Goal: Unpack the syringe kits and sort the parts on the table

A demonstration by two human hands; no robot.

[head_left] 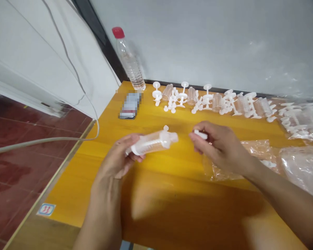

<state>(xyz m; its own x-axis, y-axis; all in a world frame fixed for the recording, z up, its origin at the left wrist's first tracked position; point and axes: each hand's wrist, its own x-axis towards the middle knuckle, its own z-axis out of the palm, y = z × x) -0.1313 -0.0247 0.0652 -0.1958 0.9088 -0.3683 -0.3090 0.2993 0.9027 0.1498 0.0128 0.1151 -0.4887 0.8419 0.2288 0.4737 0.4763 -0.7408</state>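
Head camera, looking forward and down from above.
It sits close over the table (172, 208), tilted toward its far edge and the wall (211, 38); floor (21, 166) shows at left. Only one view.

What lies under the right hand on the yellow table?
Under the right hand lies a crumpled clear plastic bag on the yellow table. The bag's part beneath the palm is hidden.

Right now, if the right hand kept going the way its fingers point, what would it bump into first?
Probably the clear syringe barrel held in the left hand: the right hand, pinching a small white piece, points left at its tip, though depth is unclear.
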